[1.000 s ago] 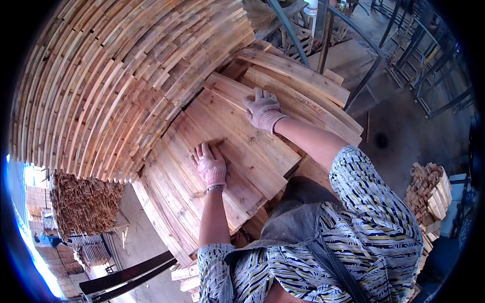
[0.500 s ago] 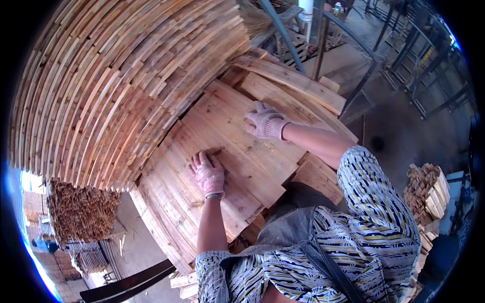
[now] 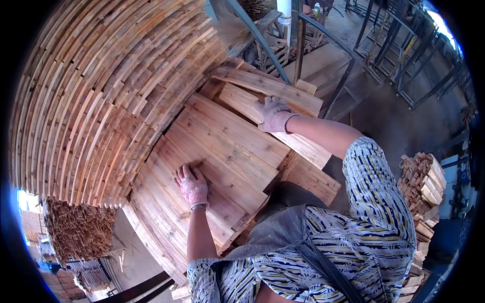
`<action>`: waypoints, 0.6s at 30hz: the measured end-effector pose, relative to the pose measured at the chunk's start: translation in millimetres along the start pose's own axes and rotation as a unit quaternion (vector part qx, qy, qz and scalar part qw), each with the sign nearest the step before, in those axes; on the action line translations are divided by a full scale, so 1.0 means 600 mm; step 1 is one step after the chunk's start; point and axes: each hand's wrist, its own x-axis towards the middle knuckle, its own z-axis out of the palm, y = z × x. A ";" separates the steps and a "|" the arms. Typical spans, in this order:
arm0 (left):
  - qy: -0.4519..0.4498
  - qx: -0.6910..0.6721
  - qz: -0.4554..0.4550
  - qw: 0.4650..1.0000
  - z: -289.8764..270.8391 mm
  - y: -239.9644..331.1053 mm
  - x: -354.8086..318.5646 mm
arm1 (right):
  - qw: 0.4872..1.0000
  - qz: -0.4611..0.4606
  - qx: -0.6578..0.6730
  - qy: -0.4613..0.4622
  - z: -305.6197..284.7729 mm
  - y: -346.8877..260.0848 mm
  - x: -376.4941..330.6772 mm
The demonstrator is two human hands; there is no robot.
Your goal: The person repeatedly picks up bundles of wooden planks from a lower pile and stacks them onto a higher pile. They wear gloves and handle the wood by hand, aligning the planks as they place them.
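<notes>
My left hand (image 3: 192,187), in a pinkish knit glove, lies with its fingers spread on a row of flat wooden boards (image 3: 227,144) set side by side. To the far right, my right hand (image 3: 274,115), gloved the same way, rests fingers apart on a separate pale board (image 3: 308,147). This board lies at an angle to the row, and part of it is hidden under my hand and forearm. Beyond my right hand, another thick board (image 3: 268,88) lies slanted. A dark gap and a lower board (image 3: 313,179) show beside the row's right end.
A tall stack of layered wood strips (image 3: 106,106) rises along the far left of the boards. Piles of cut wood stand at left (image 3: 81,227) and right (image 3: 422,182). Metal frames (image 3: 394,55) and a slanted blue-grey bar (image 3: 260,40) stand at the far right.
My right hand has moved off the row onto the pale board beyond it, which now sits closer to the row. My left hand stays flat on the row. The view has shifted slightly.
</notes>
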 end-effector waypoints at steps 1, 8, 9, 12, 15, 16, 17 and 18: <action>0.002 -0.003 0.002 1.000 0.001 -0.004 -0.002 | 0.999 0.005 0.038 -0.001 0.004 0.003 0.009; 0.021 -0.034 0.003 0.999 -0.011 0.000 -0.015 | 0.959 -0.166 0.215 0.076 -0.048 0.072 0.112; 0.018 -0.037 0.003 0.999 -0.014 0.002 -0.015 | 0.951 -0.143 0.270 0.052 -0.075 0.094 0.135; 0.026 -0.023 0.004 0.999 -0.005 0.001 -0.014 | 0.964 -0.113 0.232 -0.059 -0.122 0.133 0.176; 0.035 -0.009 0.010 0.999 0.002 -0.001 -0.020 | 0.999 -0.005 0.039 -0.022 -0.024 0.096 0.195; 0.035 -0.001 0.009 0.999 0.005 -0.009 -0.025 | 0.998 0.022 0.046 -0.049 -0.019 0.081 0.194; 0.034 0.000 0.012 0.999 0.011 -0.006 -0.030 | 0.997 0.024 0.050 -0.052 -0.012 0.096 0.205; 0.032 -0.007 0.007 0.999 0.005 0.000 -0.010 | 0.997 0.027 0.056 -0.049 -0.015 0.111 0.230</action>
